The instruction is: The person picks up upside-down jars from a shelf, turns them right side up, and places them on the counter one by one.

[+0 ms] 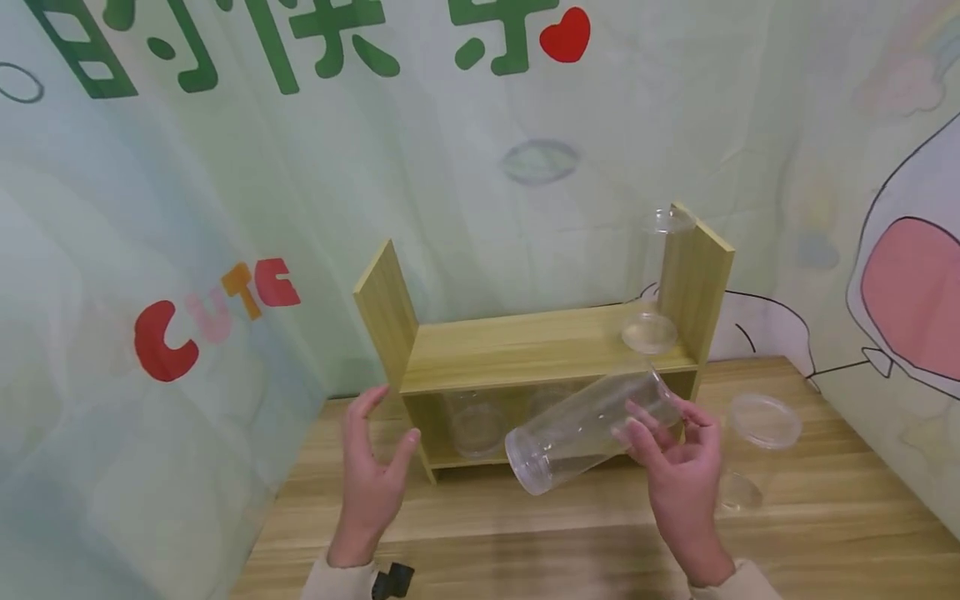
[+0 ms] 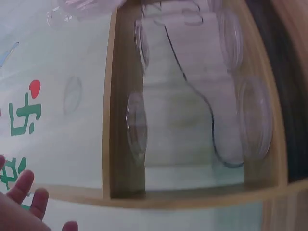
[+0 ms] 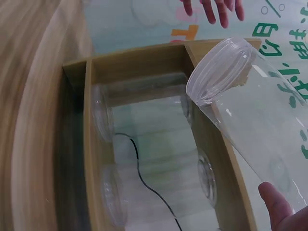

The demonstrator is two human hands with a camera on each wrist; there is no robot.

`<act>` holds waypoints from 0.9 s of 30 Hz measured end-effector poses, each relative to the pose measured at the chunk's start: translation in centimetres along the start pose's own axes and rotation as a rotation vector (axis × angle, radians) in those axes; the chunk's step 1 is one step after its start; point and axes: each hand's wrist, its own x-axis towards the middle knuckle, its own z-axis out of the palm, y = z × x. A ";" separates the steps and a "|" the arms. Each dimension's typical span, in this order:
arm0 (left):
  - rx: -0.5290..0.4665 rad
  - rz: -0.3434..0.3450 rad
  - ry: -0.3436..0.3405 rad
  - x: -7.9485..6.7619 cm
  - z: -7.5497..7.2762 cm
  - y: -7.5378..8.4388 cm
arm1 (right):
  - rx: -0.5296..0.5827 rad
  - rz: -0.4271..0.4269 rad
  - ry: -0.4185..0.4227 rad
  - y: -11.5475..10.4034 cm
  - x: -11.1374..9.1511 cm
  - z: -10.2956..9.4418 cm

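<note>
My right hand [image 1: 678, 467] grips a clear plastic jar [image 1: 585, 425] near one end, in front of a small wooden shelf [image 1: 517, 337]. The jar is tilted, its ringed end lower and toward the left. In the right wrist view the same jar [image 3: 260, 110] shows a ridged rim; whether a lid sits on it I cannot tell. My left hand [image 1: 375, 479] is raised by the shelf's left side, thumb and fingers spread, holding nothing. Behind the held jar, clear jars [image 1: 480, 429] stand in the lower compartment, partly hidden in the head view.
Another clear jar [image 1: 648, 275] stands on the upper board at the right, beside the side panel [image 1: 705, 283]. One more transparent jar [image 1: 765, 421] is on the wooden table [image 1: 540, 550], right of the shelf. A printed cloth [image 1: 465, 233] hangs behind.
</note>
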 end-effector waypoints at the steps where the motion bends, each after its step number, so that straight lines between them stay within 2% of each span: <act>1: -0.033 -0.004 -0.008 -0.3 0.4 0.1 | -0.016 0.021 0.015 0.1 -0.1 0.1; 7: -0.215 -0.134 -0.078 -3.5 2.6 0.7 | -0.086 0.173 0.104 1.3 -2.0 0.4; 8: -0.270 -0.141 -0.078 -4.0 3.0 0.7 | -0.085 0.191 0.118 1.6 -2.4 0.5; 10: -0.444 -0.149 -0.068 -4.8 4.0 0.6 | -0.081 0.216 0.145 2.0 -2.7 0.6; 12: -0.624 -0.129 -0.069 -5.2 5.1 0.2 | -0.073 0.217 0.159 2.4 -2.6 0.7; 15: -0.800 -0.095 -0.103 -6.2 6.5 -0.4 | -0.065 0.234 0.185 3.0 -3.0 0.6; 19: -0.931 -0.081 -0.122 -7.3 7.8 -1.2 | -0.036 0.280 0.197 4.1 -3.4 0.7; 23: -1.111 -0.137 -0.105 -8.1 8.9 -1.2 | -0.047 0.333 0.236 4.9 -3.9 0.8; 27: -1.130 -0.184 -0.090 -8.3 10.0 -0.6 | -0.034 0.373 0.282 5.6 -4.2 0.7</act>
